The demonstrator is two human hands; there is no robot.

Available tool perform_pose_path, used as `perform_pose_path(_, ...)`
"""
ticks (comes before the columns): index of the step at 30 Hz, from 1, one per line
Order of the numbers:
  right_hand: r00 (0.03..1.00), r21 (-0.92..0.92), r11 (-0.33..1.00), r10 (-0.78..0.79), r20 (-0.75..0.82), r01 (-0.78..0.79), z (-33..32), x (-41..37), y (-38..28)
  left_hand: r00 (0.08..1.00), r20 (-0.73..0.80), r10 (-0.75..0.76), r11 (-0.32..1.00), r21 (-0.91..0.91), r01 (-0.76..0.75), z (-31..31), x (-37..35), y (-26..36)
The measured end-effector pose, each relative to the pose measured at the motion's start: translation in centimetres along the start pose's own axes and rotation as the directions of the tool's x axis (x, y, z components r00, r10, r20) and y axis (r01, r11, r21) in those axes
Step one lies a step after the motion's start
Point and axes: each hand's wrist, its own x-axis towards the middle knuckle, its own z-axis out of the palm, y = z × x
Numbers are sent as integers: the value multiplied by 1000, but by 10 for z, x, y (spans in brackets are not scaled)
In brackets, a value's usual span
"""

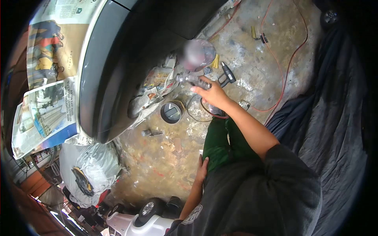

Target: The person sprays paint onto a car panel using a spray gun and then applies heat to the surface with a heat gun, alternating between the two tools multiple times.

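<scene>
My right hand (210,92) is stretched out in the upper middle, its fingers closed round a clear plastic bottle (193,80) lying sideways in the grip. Just beyond the bottle is a rounded, blurred, pinkish-grey shape (197,55) that I cannot make out. A black heat gun (227,74) lies on the floor right of that hand. Below the bottle stands an open round can (172,111) with something dark and grey inside. My left hand (202,167) rests on the green trousers (218,147) at the thigh, fingers extended and holding nothing.
A dark curved car panel (94,70) fills the left, with newspaper (51,114) taped along it. A red hose (289,69) runs over the stained floor. Dark cloth (330,129) hangs at right. A plastic-wrapped bundle (92,167) and a white toy-like vehicle (138,226) are lower left.
</scene>
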Motion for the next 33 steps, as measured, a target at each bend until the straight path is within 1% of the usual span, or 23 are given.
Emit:
perform_pose_path(2,999,-10,1000,-23,49,23,-5,-8,-18,1000,16,-4,1000,20,3,0,6,1)
perform_pose_path(3,1000,-27,1000,16,-15,-16,-8,-8,-20,1000,26,-12,999,32,12,1,5,8)
perform_pose_path(4,993,-49,998,-40,-108,35,-12,1,-14,999,34,-22,999,46,20,3,4,14)
perform_pose_path(6,947,-99,987,-151,-285,127,-21,25,3,999,44,-15,999,47,13,3,4,16)
perform_pose_path(8,909,-74,986,-164,-383,147,-36,20,-24,999,45,-17,999,47,15,1,6,12)
perform_pose_path(10,891,11,991,-114,-439,133,-49,18,-43,999,41,-24,999,48,22,-3,7,7)
perform_pose_path(11,882,0,993,-103,-460,115,-50,14,-54,999,43,-26,999,43,25,-5,6,7)
perform_pose_path(14,884,48,991,-90,-460,125,-45,12,-64,998,64,-24,999,29,22,-6,-6,24)
perform_pose_path(15,878,-2,997,-69,-474,77,-38,8,-69,997,81,-17,999,34,15,-7,-9,29)
perform_pose_path(18,957,-81,992,-112,-267,94,-24,0,-77,990,133,47,998,32,-52,-8,-8,46)
perform_pose_path(19,965,-39,994,-110,-240,104,-19,-9,-84,986,152,73,997,26,-78,-7,-8,49)
perform_pose_path(22,996,-22,996,-90,18,91,-19,-15,-104,993,90,70,989,124,-81,-16,8,40)
perform_pose_path(23,990,2,992,-123,64,123,-20,-10,-105,994,74,82,985,146,-92,-21,18,35)
perform_pose_path(25,989,-65,990,-131,-62,127,-23,-3,-113,994,41,99,977,188,-105,-34,34,21)
perform_pose_path(26,983,-98,988,-135,-124,123,-25,2,-117,994,43,101,981,161,-107,-39,35,17)
perform_pose_path(28,942,-90,979,-202,-268,185,-36,22,-120,993,45,108,988,108,-112,-45,34,15)
perform_pose_path(30,909,-94,973,-230,-347,210,-54,42,-127,993,3,115,982,151,-115,-56,38,4)
perform_pose_path(31,877,-101,965,-262,-403,241,-63,48,-130,993,-19,116,978,175,-111,-61,38,-1)
perform_pose_path(33,797,-115,946,-317,-514,302,-75,52,-139,993,-10,116,978,175,-113,-75,37,-9)
